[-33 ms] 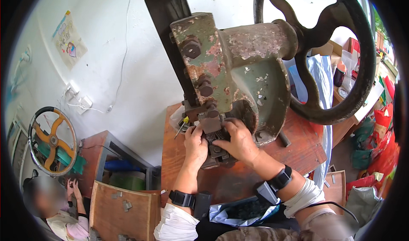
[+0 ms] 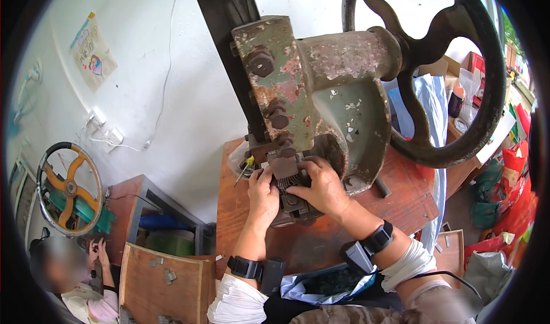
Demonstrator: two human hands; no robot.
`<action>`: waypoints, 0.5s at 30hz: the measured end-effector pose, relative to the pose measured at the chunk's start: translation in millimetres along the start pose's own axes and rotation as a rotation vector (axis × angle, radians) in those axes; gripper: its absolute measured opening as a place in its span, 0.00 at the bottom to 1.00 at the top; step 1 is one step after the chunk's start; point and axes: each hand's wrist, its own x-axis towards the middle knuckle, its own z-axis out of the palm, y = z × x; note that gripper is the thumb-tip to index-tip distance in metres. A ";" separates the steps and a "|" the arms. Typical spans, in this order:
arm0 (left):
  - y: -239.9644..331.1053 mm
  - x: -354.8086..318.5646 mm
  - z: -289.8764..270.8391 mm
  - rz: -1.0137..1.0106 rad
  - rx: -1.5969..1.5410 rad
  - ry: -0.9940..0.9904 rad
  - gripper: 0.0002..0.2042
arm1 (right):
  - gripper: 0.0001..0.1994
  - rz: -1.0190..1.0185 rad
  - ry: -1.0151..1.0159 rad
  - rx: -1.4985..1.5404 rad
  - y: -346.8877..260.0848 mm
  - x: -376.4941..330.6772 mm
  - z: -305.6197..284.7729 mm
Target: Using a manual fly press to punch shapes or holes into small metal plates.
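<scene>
A big old green press (image 2: 326, 95) with a black wheel (image 2: 458, 123) stands on the brown counter (image 2: 401, 204). Under it sits a small dark metal block (image 2: 289, 201). It looks heavy, hard and stiff. The left hand (image 2: 262, 197) and right hand (image 2: 321, 188) each have a narrow grip on its sides.

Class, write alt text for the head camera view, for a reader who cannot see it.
Both hands, left hand and right hand, press at the die area of a worn green hand press with a black flywheel, on a wooden bench. Another person sits lower left.
</scene>
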 end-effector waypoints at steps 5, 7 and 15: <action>10.8 -5.2 -0.8 0.033 -0.130 0.061 0.21 | 0.25 0.068 -0.033 -0.065 -4.9 -4.1 -3.6; 26.3 -5.2 -2.5 -0.050 0.194 -0.010 0.21 | 0.23 0.114 -0.029 -0.019 2.6 1.1 5.1; 2.7 -2.4 2.1 0.114 -0.004 -0.006 0.24 | 0.17 0.138 -0.078 0.158 1.6 1.8 -3.1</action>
